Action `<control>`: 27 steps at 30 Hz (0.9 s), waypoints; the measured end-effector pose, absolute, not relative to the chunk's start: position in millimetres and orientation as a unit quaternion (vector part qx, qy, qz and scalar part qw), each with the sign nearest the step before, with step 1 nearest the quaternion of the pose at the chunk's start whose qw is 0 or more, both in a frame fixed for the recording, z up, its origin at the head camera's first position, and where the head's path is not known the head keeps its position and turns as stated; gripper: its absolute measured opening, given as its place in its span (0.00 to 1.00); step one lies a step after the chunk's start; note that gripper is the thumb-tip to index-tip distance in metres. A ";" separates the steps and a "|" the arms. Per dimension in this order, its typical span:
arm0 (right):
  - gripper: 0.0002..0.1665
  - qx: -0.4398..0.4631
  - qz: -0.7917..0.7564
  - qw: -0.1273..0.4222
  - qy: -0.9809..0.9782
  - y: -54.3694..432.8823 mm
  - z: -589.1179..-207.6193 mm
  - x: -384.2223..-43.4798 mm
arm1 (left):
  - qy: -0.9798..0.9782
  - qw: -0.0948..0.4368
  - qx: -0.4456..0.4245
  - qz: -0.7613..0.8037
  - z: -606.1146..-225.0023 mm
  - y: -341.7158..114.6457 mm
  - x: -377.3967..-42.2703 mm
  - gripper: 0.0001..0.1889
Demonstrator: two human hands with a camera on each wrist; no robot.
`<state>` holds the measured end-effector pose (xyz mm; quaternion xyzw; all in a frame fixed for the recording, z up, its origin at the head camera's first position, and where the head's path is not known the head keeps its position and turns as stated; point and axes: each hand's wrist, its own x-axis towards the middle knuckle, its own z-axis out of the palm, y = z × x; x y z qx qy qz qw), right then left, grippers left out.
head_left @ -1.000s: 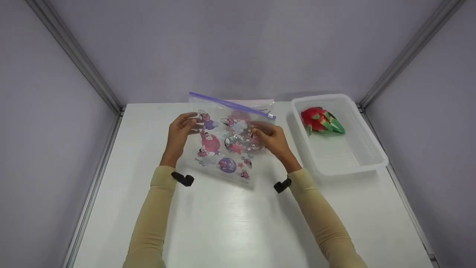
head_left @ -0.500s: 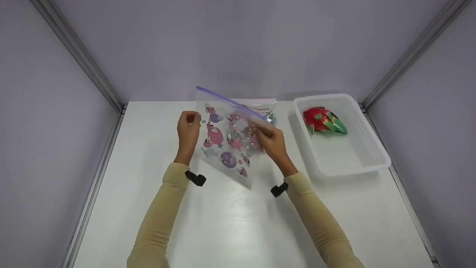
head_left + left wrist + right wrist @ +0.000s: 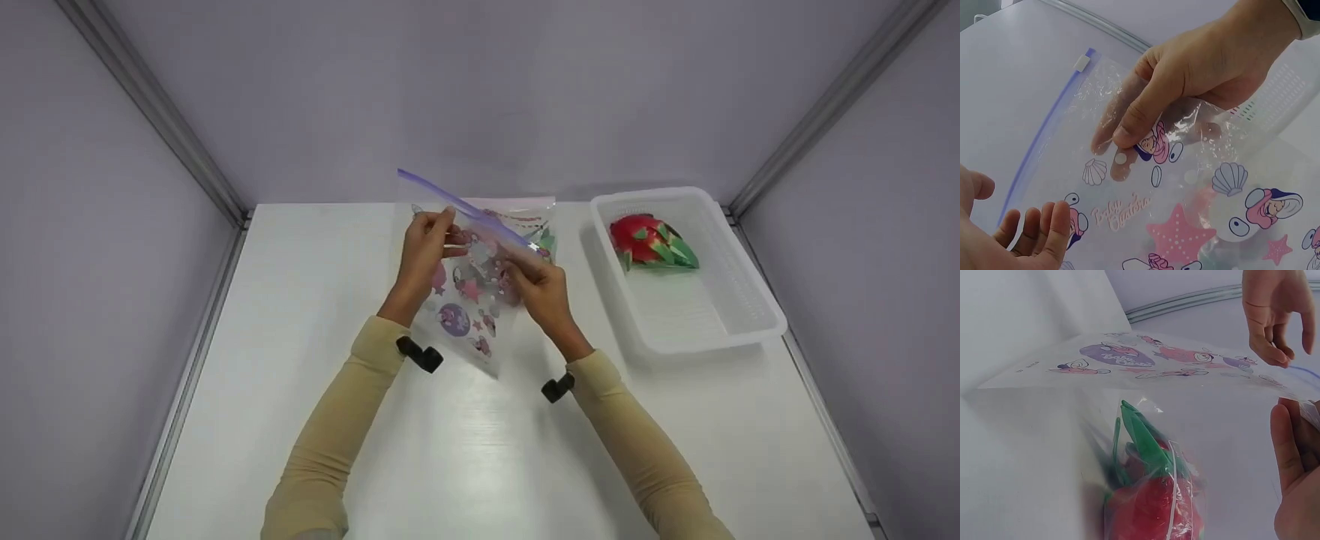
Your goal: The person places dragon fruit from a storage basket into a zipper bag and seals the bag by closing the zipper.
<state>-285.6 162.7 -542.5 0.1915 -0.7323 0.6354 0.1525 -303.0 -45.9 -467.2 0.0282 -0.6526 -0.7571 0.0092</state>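
Observation:
A clear zip bag (image 3: 469,289) with a purple slider edge and pink and purple cartoon prints stands tilted in the middle of the head view. My right hand (image 3: 544,289) pinches its right side between thumb and fingers, just below the slider (image 3: 1082,63). In front of the bag's upper part is my left hand (image 3: 427,251), fingers loosely bent and holding nothing. The left wrist view shows that left hand (image 3: 1027,239) near the purple strip; contact cannot be told. Behind the bag, a clear packet (image 3: 1154,495) contains a red and green thing resembling a dragon fruit.
At the right stands a white plastic basket (image 3: 709,315) holding a red and green piece (image 3: 649,241) that resembles a dragon fruit. The white table (image 3: 465,457) is bordered by grey walls (image 3: 480,97) with metal rails.
My left hand has let go of the bag's left edge and moved right, across its front. The bag's left side has swung away, turning it more edge-on. My right hand keeps its pinch.

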 end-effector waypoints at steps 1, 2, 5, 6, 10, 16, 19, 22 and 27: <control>0.17 0.190 0.632 0.154 -0.735 161.3 -541.8 -284.6 | -0.653 0.007 0.027 -0.757 -465.4 -44.0 -303.5 0.15; 0.16 0.188 0.631 0.154 -0.737 159.8 -540.9 -283.6 | -0.655 0.007 0.024 -0.755 -463.8 -42.4 -304.0 0.16; 0.15 0.181 0.623 0.155 -0.745 156.1 -539.4 -281.0 | -0.662 0.007 0.020 -0.749 -460.9 -39.6 -304.6 0.16; 0.14 0.178 0.617 0.159 -0.750 155.1 -538.9 -280.1 | -0.665 0.007 0.020 -0.747 -460.8 -39.2 -304.9 0.16; 0.13 0.177 0.589 0.177 -0.769 153.8 -537.4 -277.9 | -0.673 0.006 0.014 -0.740 -461.5 -39.1 -305.3 0.14; 0.18 0.215 0.618 0.110 -0.748 161.0 -536.4 -276.9 | -0.669 0.005 0.009 -0.743 -463.2 -39.9 -307.7 0.09; 0.26 0.258 0.635 0.029 -0.727 167.7 -533.7 -277.4 | -0.680 0.011 0.014 -0.733 -464.4 -40.5 -308.9 0.08; 0.42 0.296 0.634 -0.043 -0.713 175.2 -530.0 -279.6 | -0.694 0.020 0.023 -0.719 -464.5 -41.4 -308.9 0.08; 0.63 0.295 0.651 -0.096 -0.693 181.4 -519.2 -286.1 | -0.721 0.029 0.031 -0.692 -462.2 -41.1 -308.2 0.10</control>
